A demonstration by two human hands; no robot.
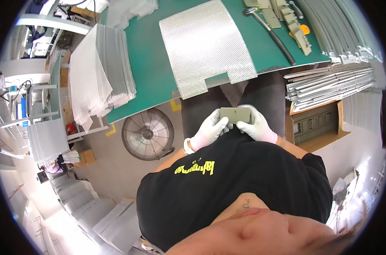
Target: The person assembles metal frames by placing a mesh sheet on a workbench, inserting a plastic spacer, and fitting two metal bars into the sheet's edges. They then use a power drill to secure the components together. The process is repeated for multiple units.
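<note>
Close to my body, just off the table's front edge, I hold a small olive-grey rectangular block (235, 112) between both white-gloved hands. My left hand (210, 128) grips its left end, with the thumb on the near side. Around the right end my right hand (257, 124) is closed, thumb along the near edge. The fingers under the block are mostly hidden. Ahead of the hands, a silvery mesh sheet (205, 40) with a notch in its near edge lies on the green table (145, 63).
A hammer (274, 38) lies at the table's right beside olive plastic strips (295, 27) and an orange tool (303, 29). Mesh sheets (118, 63) are stacked at left. A round floor fan (148, 134) stands below; an open cardboard box (318, 123) sits right, under metal strips (329, 87).
</note>
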